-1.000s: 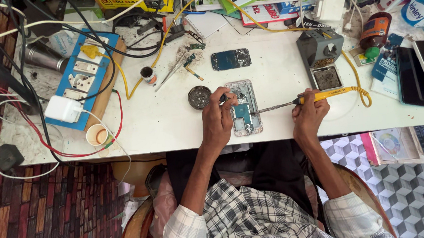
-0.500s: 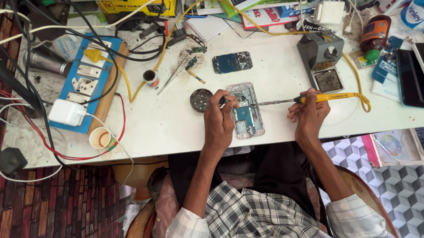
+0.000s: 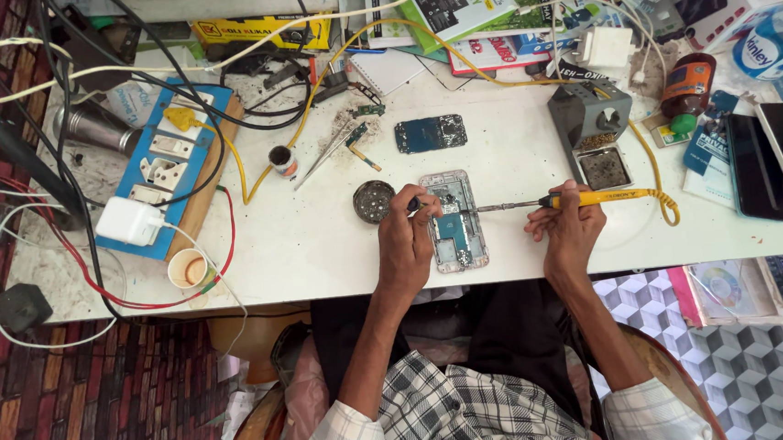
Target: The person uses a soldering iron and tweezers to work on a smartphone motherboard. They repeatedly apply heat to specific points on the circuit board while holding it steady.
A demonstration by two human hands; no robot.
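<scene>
White worktable (image 3: 320, 243) crowded with cables and tools: the left hand (image 3: 406, 237) pinches the upper edge of an opened phone (image 3: 455, 221) lying flat at the table's front, while the right hand (image 3: 568, 226) grips a yellow-handled soldering iron (image 3: 583, 199), its tip over the phone's top. A round tin (image 3: 374, 201) sits just beside the left hand; the grey iron stand (image 3: 590, 128) rests behind the right.

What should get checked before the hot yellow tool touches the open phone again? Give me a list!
1. Left hand steadies the opened phone: ok.
2. Right hand grips the yellow soldering iron by its handle: ok.
3. Tip points at the phone board: ok; touching it or not: cannot tell.
4. Yellow cord loops away from the phone: ok.
5. Iron stand close to the right hand: ok.
6. Tip heat: cannot tell.
</scene>
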